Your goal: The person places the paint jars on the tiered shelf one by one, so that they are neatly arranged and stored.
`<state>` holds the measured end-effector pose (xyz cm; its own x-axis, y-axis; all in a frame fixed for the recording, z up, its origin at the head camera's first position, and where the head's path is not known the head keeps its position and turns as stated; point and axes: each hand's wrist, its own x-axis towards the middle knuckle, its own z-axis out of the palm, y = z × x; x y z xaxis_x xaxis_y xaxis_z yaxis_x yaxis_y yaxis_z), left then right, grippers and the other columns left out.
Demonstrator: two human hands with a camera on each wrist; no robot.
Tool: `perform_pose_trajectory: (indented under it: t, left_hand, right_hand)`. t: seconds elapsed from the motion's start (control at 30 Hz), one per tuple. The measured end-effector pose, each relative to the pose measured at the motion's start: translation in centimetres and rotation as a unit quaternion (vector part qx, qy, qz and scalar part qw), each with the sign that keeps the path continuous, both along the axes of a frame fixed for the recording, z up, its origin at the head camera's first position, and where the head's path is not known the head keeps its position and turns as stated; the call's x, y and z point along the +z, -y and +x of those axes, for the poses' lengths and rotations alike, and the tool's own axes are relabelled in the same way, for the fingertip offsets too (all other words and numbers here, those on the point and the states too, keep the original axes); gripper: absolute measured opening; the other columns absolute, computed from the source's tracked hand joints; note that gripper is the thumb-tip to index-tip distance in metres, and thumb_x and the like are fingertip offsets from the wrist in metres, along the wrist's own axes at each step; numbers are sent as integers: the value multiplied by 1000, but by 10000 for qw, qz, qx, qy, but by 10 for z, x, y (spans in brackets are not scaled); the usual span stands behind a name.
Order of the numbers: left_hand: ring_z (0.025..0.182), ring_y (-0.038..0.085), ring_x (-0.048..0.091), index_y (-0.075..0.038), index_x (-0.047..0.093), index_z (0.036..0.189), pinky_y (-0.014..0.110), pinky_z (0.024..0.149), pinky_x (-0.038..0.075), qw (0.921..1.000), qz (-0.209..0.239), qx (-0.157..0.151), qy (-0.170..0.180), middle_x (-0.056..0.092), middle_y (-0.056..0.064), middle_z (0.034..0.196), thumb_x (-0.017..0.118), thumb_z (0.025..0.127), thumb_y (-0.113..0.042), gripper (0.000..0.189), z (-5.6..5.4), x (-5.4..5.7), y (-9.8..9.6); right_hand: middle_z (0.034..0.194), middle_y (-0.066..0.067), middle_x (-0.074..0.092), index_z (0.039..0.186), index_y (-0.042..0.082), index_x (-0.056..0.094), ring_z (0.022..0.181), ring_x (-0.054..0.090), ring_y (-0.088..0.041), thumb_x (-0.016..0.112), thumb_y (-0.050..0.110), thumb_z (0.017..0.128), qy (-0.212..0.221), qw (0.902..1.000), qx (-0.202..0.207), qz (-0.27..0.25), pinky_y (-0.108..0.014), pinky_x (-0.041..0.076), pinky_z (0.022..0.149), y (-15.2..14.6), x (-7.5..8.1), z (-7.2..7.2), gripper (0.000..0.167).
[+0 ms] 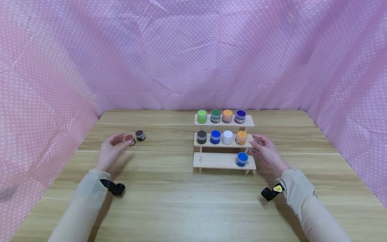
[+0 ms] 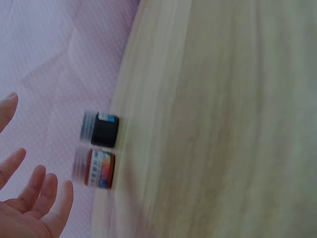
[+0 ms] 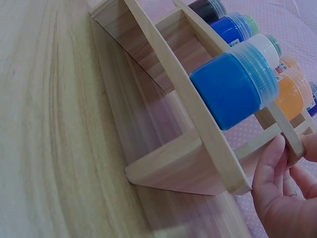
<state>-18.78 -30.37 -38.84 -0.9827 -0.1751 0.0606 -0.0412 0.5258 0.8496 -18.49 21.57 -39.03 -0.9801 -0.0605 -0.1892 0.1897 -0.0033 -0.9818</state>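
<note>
My left hand (image 1: 110,151) reaches toward a red-brown paint jar (image 1: 130,139), its fingertips close to the lid in the head view. The left wrist view has those fingers spread, with nothing between them. Just behind that jar stands a black paint jar (image 1: 140,135). On the other side, my right hand (image 1: 266,151) pinches the right end of the middle step of a three-step wooden rack (image 1: 219,161). Close to this hand are an orange jar (image 1: 241,137) on the middle step and a blue jar (image 3: 233,87) on the lowest step.
A dark jar (image 1: 201,137), a blue jar (image 1: 215,137) and a white jar (image 1: 227,137) share the middle step. The top step bears light green (image 1: 202,116), dark green (image 1: 215,116), orange (image 1: 227,116) and purple (image 1: 240,116) jars. Pink dotted cloth (image 1: 193,67) hangs behind the table.
</note>
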Motion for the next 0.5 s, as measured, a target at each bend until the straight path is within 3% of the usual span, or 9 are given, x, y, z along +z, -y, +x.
perform_pose_trajectory:
  t: [0.1, 0.2, 0.5]
  left_hand:
    - [131, 35, 39, -2, 37, 142, 30, 98, 46, 9999, -13, 5, 137, 40, 21, 144, 64, 88, -42, 72, -6, -1, 5]
    - [132, 38, 37, -1, 36, 143, 47, 104, 41, 9997, -18, -27, 227, 37, 24, 145, 64, 89, -42, 73, -10, -1, 6]
    - [131, 41, 37, 0, 32, 145, 50, 107, 36, 9986, -57, -195, 496, 34, 28, 145, 65, 90, -33, 72, -24, -7, 13]
  right_hand:
    - [105, 7, 49, 147, 0, 18, 88, 55, 1, 48, 13, 99, 25, 10000, -16, -5, -15, 51, 81, 0, -1, 0, 58]
    - [106, 6, 49, 148, 1, 18, 88, 55, 1, 48, 14, 99, 66, 10000, -24, 36, -15, 51, 82, 0, -1, 0, 58]
    - [106, 7, 49, 149, 2, 18, 89, 55, 2, 49, 18, 99, 29, 9994, 18, 351, -15, 51, 81, -1, 0, 0, 61]
